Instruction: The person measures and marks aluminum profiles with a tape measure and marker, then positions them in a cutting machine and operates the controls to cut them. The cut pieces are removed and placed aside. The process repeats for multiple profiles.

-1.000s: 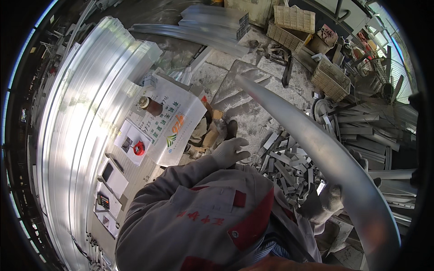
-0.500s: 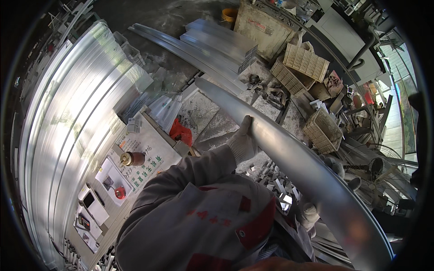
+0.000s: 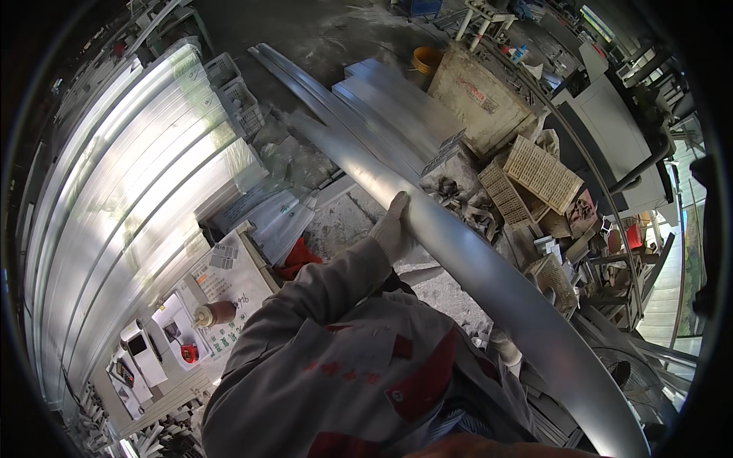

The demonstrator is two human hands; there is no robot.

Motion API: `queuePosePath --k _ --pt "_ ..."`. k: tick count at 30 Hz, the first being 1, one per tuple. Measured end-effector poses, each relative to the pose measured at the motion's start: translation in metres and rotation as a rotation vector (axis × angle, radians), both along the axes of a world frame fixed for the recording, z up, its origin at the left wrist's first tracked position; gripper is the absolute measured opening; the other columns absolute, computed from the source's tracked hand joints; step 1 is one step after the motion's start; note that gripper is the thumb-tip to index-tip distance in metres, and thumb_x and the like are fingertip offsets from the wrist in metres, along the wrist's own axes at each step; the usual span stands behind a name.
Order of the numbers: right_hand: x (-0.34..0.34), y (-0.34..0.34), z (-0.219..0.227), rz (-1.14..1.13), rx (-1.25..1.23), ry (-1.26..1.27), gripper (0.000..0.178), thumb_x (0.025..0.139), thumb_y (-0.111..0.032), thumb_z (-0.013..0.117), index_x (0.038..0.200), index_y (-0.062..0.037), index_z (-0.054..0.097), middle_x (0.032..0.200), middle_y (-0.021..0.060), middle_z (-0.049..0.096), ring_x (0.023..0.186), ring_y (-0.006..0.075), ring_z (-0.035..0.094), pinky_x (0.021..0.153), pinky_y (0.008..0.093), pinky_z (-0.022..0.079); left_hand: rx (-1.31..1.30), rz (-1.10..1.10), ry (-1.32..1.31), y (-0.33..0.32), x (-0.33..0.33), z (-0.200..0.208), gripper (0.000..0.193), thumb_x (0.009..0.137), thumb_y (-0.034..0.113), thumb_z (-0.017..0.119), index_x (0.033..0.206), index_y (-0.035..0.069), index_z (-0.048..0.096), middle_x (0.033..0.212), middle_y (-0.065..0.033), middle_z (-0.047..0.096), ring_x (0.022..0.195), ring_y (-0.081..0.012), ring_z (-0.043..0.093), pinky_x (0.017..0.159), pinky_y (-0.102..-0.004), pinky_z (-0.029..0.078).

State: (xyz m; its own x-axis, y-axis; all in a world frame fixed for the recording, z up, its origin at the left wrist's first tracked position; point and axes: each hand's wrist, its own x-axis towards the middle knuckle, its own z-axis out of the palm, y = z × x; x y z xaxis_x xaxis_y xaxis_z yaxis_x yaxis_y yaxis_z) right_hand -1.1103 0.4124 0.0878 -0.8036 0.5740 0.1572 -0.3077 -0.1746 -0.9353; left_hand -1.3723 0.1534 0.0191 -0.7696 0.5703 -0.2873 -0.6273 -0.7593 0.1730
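- The long, smooth, silver metal profile (image 3: pixel 489 267) lies slantwise across both hands, running out ahead of the left hand and back past the right.
- The gloved left hand (image 3: pixel 393 229) grips its near edge, thumb on top, fingers hidden below; if the smooth face slid under the glove, the forward end could dip.
- The gloved right hand (image 3: pixel 504 349) shows only in part at the near edge, mostly covered by the profile; I cannot tell how firmly it is closed. A weak hold there would probably let the length roll or twist.
- Ahead of the left hand, the far end overlaps the stacked flat silver metal lengths (image 3: pixel 397 114) in view; if it is low enough to touch, a swing could scratch both.
- Beyond the right hand, the cream slatted plastic baskets (image 3: pixel 544 174) could be clipped if the profile swept sideways.
- Left of the left hand, the brownish jar with a pale lid (image 3: pixel 216 314) stands near the grey sleeve (image 3: pixel 305 294); a backward elbow might tip it.
- Below the hands, the pale dusty floor (image 3: pixel 450 294) could make footing slip under an awkward load.
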Motion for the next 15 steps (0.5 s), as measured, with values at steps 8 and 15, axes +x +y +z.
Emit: queuePosePath --k 8,15 --pt "-0.2 0.029 -0.049 0.176 -0.351 -0.101 0.072 0.09 -0.011 0.085 0.154 -0.0046 0.053 0.145 0.0112 0.063 0.135 0.0268 0.06 0.114 0.043 0.049 -0.085 0.041 0.058 0.053 -0.161 -0.014 0.052 0.107 0.048 0.064 0.135 0.005 0.059 0.126 -0.01 0.068 0.119 -0.0279 0.065 0.112 -0.0484 0.051" --pt "-0.322 0.024 0.001 0.601 -0.403 -0.488 0.052 0.094 -0.011 0.083 0.14 -0.0006 0.063 0.13 0.0133 0.07 0.12 0.0291 0.07 0.103 0.0402 0.057 -0.199 0.127 -0.083 0.084 -0.308 -0.051 0.046 0.102 0.036 0.077 0.135 0.008 0.062 0.127 -0.0104 0.071 0.119 -0.0285 0.066 0.115 -0.0459 0.049"
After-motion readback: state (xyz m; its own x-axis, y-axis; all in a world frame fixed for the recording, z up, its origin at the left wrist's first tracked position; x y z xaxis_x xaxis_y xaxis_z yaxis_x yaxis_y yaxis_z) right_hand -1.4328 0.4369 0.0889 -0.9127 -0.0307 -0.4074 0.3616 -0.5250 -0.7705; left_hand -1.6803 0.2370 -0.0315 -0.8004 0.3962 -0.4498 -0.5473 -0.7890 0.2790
